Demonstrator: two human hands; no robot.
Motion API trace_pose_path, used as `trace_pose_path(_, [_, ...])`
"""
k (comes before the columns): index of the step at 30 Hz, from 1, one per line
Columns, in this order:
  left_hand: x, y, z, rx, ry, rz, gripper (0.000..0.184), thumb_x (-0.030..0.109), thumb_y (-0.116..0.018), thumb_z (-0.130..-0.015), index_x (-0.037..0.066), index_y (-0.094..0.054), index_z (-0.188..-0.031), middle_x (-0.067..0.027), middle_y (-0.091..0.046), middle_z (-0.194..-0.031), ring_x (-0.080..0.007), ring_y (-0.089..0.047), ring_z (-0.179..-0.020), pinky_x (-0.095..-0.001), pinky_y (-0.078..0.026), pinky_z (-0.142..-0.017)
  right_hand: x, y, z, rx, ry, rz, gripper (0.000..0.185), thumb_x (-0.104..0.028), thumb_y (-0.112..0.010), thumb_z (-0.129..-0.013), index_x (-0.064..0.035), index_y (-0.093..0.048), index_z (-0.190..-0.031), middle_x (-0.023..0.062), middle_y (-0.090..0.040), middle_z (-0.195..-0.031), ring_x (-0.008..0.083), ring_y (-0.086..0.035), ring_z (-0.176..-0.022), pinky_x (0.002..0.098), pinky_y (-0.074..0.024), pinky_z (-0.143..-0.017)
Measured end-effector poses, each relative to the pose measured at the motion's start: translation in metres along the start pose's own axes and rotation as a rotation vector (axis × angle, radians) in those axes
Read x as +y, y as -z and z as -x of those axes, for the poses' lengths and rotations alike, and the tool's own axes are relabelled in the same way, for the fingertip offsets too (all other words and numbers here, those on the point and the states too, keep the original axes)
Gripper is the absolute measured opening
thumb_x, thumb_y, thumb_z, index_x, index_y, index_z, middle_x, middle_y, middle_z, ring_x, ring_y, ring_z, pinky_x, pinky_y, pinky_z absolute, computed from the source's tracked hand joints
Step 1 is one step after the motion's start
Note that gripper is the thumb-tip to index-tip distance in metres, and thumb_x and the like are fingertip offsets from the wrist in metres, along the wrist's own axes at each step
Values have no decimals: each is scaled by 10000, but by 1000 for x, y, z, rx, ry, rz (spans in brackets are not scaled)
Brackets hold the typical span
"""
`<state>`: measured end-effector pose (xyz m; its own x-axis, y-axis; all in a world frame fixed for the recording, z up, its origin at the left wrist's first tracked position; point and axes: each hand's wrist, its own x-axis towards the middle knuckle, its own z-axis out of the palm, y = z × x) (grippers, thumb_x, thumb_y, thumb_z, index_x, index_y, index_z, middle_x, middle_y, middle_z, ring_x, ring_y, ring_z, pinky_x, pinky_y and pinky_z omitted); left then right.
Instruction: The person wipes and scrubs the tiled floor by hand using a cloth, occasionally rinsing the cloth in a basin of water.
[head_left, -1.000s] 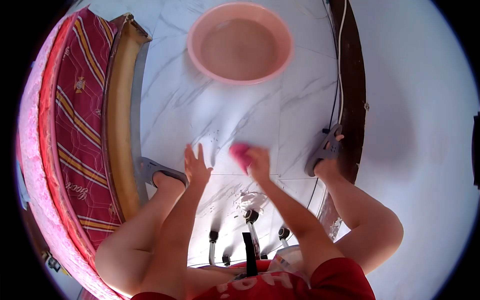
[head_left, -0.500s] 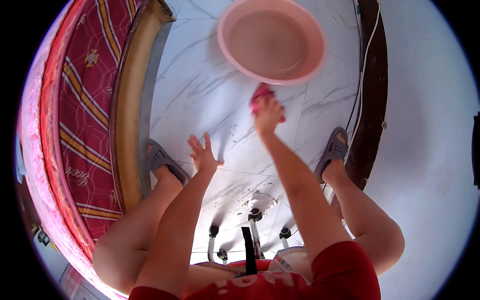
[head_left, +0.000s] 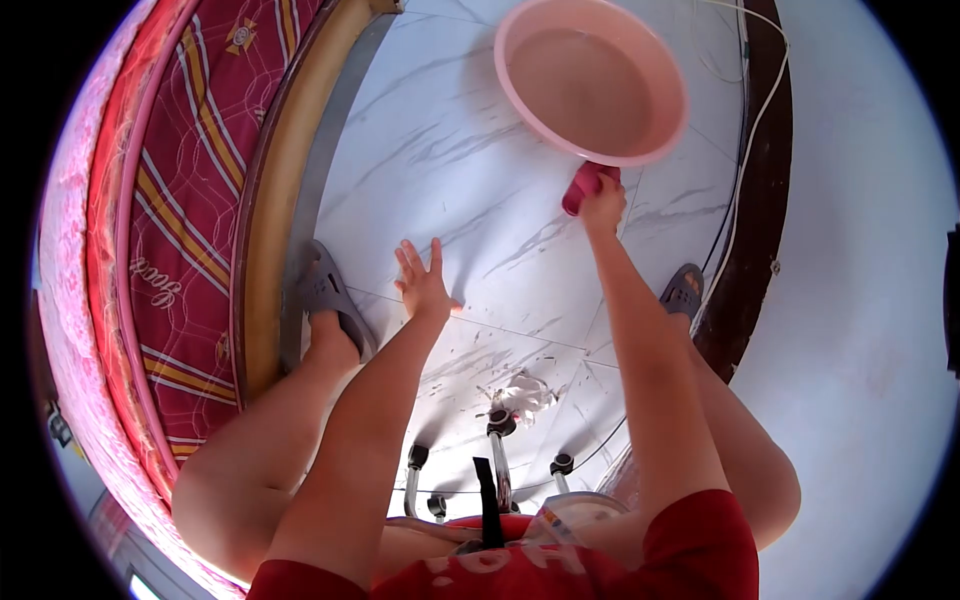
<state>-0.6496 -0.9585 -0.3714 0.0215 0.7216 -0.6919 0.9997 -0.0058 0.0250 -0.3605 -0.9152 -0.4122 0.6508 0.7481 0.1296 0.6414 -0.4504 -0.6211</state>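
Note:
My right hand [head_left: 605, 207] grips a dark pink cloth [head_left: 583, 190], folded into a bundle, at the floor just below the near rim of the pink basin [head_left: 680, 118]. Cloudy water [head_left: 580, 90] lies inside the basin. To the left, my left hand [head_left: 425, 290] is empty with its fingers spread over the marble-patterned floor [head_left: 480, 215]. Whether its palm presses on the tiles, I cannot tell. Part of the cloth is hidden behind my right fingers.
A bed with a maroon striped cover [head_left: 185, 200] and wooden side rail [head_left: 262, 250] lines the left. White cable [head_left: 745, 150] runs along the dark skirting [head_left: 765, 200] at right. Crumpled white paper [head_left: 528, 395] and dark crumbs lie near the wheeled chair legs [head_left: 500, 450].
In the view, my right hand and the cloth have shifted right and slightly upward. The basin also appears farther right as the camera view turns. My left hand stays spread.

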Motion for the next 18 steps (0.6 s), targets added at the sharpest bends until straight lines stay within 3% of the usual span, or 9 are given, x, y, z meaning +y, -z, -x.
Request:
trace_pose_path(2, [0, -1, 0, -12, 6, -5, 1309, 340, -875, -504, 276, 23, -1455, -232, 104, -1488, -380, 20, -1389, -496, -325, -1007, -60, -16, 5, -132, -168, 368, 341, -62, -533, -774, -121, -552, -1109, 117, -481, -1182, 347, -492, -1021, 500, -391, -863])
trace_pose_path(4, [-2, 0, 0, -15, -10, -11, 1305, 347, -870, -511, 269, 28, -1455, -234, 103, -1488, -384, 14, -1388, -490, -335, -998, -74, -51, 26, -92, -150, 328, 397, -82, -553, -756, -137, -527, -1148, 104, -441, -1237, 335, -464, -1067, 520, -348, -883])
trace_pose_path(6, [-2, 4, 1, -13, -16, -15, 1302, 352, -868, -513, 268, 26, -1455, -229, 95, -1490, -382, 11, -1388, -487, -339, -1000, -69, -65, 54, -123, 300, 272, 356, -76, -543, -751, -149, -558, -1099, 93, -474, -1200, 309, -443, -1092, 492, -314, -920])
trace_pose_path(8, [-4, 6, 4, -14, -21, -12, 1299, 357, -866, -514, 268, 25, -1455, -225, 88, -1492, -379, 8, -1388, -484, -342, -1001, -72, -55, 80, -322, 603, 86, 305, -47, -533, -734, -153, -597, -1012, 79, -502, -1152, 277, -451, -1078, 471, -297, -931])
trace_pose_path(11, [-20, 2, 1, 14, -64, -3, 1236, 311, -853, -538, 232, -33, -1458, -210, 36, -1496, -354, -41, -1389, -435, -337, -1038, -61, -21, 130, -592, 747, 12, 227, -16, -541, -709, -161, -638, -854, 22, -548, -1071, 248, -479, -1053, 454, -307, -922])
trace_pose_path(12, [-40, -15, -11, 83, -190, 52, 1179, 267, -843, -562, 200, -75, -1454, -209, -10, -1494, -345, -74, -1386, -411, -320, -1054, -53, -6, 144, -716, 776, -10, 208, -13, -551, -696, -166, -647, -799, 7, -563, -1038, 243, -494, -1037, 453, -311, -916])
trace_pose_path(14, [-73, -28, -25, 184, -319, 45, 1051, 194, -790, -651, 147, -107, -1449, -208, -87, -1489, -319, -134, -1382, -368, -309, -1063, -48, 19, 164, -971, 690, -49, 203, 9, -546, -677, -167, -642, -709, 6, -599, -899, 250, -546, -943, 421, -379, -858])
trace_pose_path(16, [-84, 0, -8, 206, -56, 67, 1097, 219, -820, -607, 122, -117, -1443, -230, -80, -1482, -345, -118, -1379, -360, -281, -1079, -48, 30, 164, -950, 464, -297, 231, 44, -522, -661, -157, -635, -675, 39, -601, -790, 272, -571, -849, 385, -438, -770])
trace_pose_path(18, [-94, 12, -4, 183, -23, 51, 1127, 232, -836, -578, 117, -120, -1441, -245, -75, -1477, -361, -109, -1377, -359, -274, -1082, -50, 19, 139, -669, 403, -375, 265, 78, -487, -665, -138, -629, -721, 70, -593, -771, 297, -565, -818, 377, -452, -741])
